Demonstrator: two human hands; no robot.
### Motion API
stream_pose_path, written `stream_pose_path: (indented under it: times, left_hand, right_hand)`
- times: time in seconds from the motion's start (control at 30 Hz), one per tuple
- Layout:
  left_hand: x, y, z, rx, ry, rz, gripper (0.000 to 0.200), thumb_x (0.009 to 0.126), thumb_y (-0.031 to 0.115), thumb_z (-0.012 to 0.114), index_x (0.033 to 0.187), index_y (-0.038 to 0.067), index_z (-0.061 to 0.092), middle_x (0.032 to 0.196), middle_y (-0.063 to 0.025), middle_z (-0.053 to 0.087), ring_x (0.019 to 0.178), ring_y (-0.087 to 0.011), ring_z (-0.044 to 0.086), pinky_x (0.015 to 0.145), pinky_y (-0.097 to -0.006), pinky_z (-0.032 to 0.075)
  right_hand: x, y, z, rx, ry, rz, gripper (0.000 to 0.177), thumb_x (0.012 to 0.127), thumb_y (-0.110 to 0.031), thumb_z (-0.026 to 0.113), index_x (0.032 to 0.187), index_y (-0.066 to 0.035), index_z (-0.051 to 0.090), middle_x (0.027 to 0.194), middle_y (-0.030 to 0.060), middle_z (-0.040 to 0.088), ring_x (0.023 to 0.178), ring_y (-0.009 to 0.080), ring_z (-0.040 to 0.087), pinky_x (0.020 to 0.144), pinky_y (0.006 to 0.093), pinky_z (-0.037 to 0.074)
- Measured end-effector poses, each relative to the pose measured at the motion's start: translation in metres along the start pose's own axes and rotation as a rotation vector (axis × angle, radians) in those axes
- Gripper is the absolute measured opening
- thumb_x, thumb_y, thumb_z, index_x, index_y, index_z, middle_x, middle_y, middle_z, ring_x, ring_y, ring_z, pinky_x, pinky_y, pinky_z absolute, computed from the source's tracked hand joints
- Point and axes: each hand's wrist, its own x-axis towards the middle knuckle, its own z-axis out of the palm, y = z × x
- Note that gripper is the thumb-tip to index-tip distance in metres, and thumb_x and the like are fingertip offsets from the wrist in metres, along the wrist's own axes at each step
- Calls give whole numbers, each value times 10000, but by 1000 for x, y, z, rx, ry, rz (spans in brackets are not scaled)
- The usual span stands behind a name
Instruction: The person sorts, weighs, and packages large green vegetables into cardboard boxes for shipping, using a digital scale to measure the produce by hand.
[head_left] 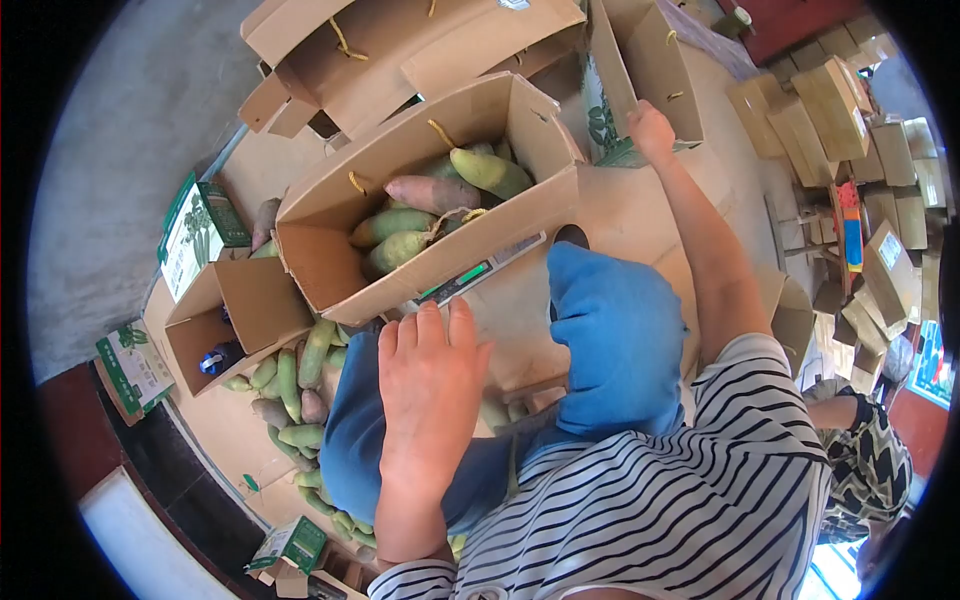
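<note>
Striped shirt [650, 500], left fingers [430, 328] slightly spread, right fingers [645, 116] closed on carton [652, 62], tips hidden

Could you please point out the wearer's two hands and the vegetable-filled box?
Left hand [432, 365], head view: its back.
Right hand [653, 131], head view: its back.
Vegetable-filled box [321, 257], head view: left inner wall.

the left hand [430, 365] is held with its back up above the bent left leg [352, 440], fingers nearly straight and close together, pointing toward the near edge of the big box [320, 262]. the right arm [708, 245] stretches forward, and the right hand [652, 130] has its fingers curled at the near edge of the side box [655, 60].
</note>
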Motion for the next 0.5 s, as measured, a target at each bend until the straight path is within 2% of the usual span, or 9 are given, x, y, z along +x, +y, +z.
stream_pose_path:
  times: [0.13,0.23,0.37,0.5]
  left_hand:
    - [0,-1,5,17,5,-2,459,785,255,665,1154,8,545,1039,-161,564,961,-309,553,884,-410,417]
    - [1,0,8,15,-13,0,468,784,265,666,1156,8,544,1053,-165,562,963,-308,554,883,-411,418]
    - [3,-4,11,46,-21,-14,480,782,273,668,1161,8,540,1068,-170,559,963,-311,554,883,-414,419]
    - [5,-3,10,30,-49,-23,479,785,270,667,1165,10,535,1073,-171,555,962,-315,552,887,-415,417]
  right_hand:
    - [42,-15,-4,75,27,-15,291,843,-314,529,939,-42,568,917,218,636,898,403,603,763,496,472]
    - [68,-35,-4,140,47,59,309,826,-323,510,1009,-90,601,1026,197,633,981,362,597,821,461,473]
    - [80,-43,3,39,-62,83,316,827,-334,505,1034,-116,601,1044,181,630,999,343,594,835,455,467]
    - [100,-10,18,28,-79,-75,320,831,-325,539,1076,-131,603,1029,180,634,982,338,601,831,454,466]
